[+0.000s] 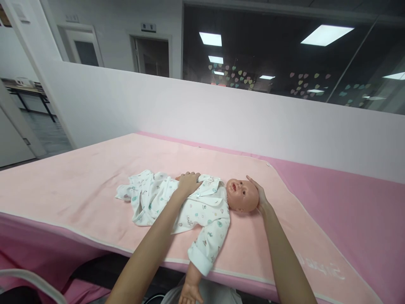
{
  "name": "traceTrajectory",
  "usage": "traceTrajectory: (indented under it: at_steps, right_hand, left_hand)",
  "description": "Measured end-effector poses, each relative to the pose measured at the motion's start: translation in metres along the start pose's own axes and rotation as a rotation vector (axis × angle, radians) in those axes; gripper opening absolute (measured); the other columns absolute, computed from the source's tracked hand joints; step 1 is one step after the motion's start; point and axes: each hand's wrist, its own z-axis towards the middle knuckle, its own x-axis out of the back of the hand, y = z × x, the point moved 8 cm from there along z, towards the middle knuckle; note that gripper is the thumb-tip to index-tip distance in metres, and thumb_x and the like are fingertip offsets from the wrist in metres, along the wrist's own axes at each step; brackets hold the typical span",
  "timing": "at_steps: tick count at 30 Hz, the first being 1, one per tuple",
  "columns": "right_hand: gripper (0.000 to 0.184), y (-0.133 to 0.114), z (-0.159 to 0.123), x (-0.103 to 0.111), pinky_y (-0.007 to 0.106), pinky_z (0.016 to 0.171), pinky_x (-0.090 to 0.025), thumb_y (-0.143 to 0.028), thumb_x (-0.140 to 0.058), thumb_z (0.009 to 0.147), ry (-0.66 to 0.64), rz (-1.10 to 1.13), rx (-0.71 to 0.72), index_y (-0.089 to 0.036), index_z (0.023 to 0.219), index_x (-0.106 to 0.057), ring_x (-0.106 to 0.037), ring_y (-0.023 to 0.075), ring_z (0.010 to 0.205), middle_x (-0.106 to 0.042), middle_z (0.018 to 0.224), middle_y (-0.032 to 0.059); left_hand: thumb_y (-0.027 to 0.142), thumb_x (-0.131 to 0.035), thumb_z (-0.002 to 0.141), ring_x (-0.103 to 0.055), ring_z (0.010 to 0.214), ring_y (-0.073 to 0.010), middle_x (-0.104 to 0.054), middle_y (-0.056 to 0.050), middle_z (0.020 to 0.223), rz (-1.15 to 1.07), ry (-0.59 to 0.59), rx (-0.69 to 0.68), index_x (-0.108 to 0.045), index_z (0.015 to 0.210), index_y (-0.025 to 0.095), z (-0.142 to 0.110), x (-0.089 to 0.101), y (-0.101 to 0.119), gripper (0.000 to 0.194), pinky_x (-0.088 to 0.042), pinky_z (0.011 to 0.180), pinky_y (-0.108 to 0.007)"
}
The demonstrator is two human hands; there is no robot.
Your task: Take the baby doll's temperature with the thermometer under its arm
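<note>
A baby doll [243,196] lies on its back on a pink mat [95,160], its bald head to the right. It wears a white printed top [202,211] and matching trousers [144,194]. My left hand [189,184] rests flat across the doll's belly, fingers stretched toward its far side. Against the crown of the head my right hand [260,195] is cupped, one finger extended along the far side; the other fingers are partly hidden. The doll's near arm [191,280] hangs over the mat's front edge, palm up.
A low white partition [221,114] runs behind the table. Pink cloth [348,198] extends under the mat at the right. Beyond the partition are a dark window [284,55] with heart stickers and two doorways. A pale curved tube [31,276] is at lower left.
</note>
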Motion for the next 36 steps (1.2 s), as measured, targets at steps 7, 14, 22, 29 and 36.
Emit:
traceTrajectory:
  at_steps: [7, 14, 22, 29, 36]
  right_hand:
    - [0.039, 0.0, -0.003, 0.003, 0.033, 0.075, -0.053, -0.045, -0.051, 0.077, 0.042, -0.005, -0.003, -0.021, 0.104, -0.065, -0.066, 0.0227, 0.082, -0.071, 0.083, 0.0028]
    - [0.04, -0.003, -0.007, -0.002, 0.034, 0.076, -0.053, -0.045, -0.051, 0.077, 0.062, -0.013, 0.011, -0.02, 0.104, -0.065, -0.066, 0.0229, 0.082, -0.071, 0.083, 0.0036]
    - [0.039, 0.001, -0.006, 0.005, 0.037, 0.081, -0.052, -0.043, -0.056, 0.076, 0.037, -0.046, 0.017, -0.017, 0.104, -0.064, -0.066, 0.0248, 0.087, -0.07, 0.09, 0.0057]
    - [0.052, 0.003, 0.013, 0.034, 0.036, 0.079, -0.053, -0.037, -0.061, 0.073, 0.147, -0.014, 0.074, -0.022, 0.123, -0.052, -0.066, 0.0236, 0.085, -0.069, 0.098, 0.0034]
    - [0.048, 0.005, 0.016, 0.042, 0.032, 0.082, -0.052, -0.035, -0.052, 0.078, 0.194, -0.044, 0.052, -0.025, 0.125, -0.05, -0.065, 0.0216, 0.091, -0.064, 0.111, 0.0045]
  left_hand:
    - [0.054, -0.028, 0.085, -0.052, 0.099, -0.0283, -0.062, -0.01, 0.104, 0.006, -0.001, 0.006, -0.056, 0.108, 0.021, 0.0, 0.0, -0.001, 0.049, -0.038, 0.082, -0.043]
    - [0.052, -0.027, 0.085, -0.052, 0.1, -0.029, -0.062, -0.01, 0.104, 0.007, 0.007, -0.003, -0.057, 0.108, 0.021, 0.001, -0.001, 0.0, 0.049, -0.038, 0.083, -0.045]
    - [0.046, -0.039, 0.083, -0.053, 0.1, -0.0277, -0.062, -0.01, 0.105, 0.019, 0.005, 0.02, -0.057, 0.107, 0.021, -0.003, 0.002, 0.0, 0.038, -0.039, 0.084, -0.043]
    - [0.046, -0.041, 0.082, -0.053, 0.102, -0.0269, -0.062, -0.009, 0.105, 0.009, 0.017, 0.025, -0.057, 0.107, 0.022, -0.006, 0.002, 0.0, 0.038, -0.039, 0.085, -0.042]
    - [0.049, -0.037, 0.083, -0.053, 0.101, -0.0269, -0.062, -0.009, 0.106, 0.026, 0.029, 0.019, -0.056, 0.107, 0.021, -0.006, -0.001, 0.001, 0.041, -0.041, 0.084, -0.043]
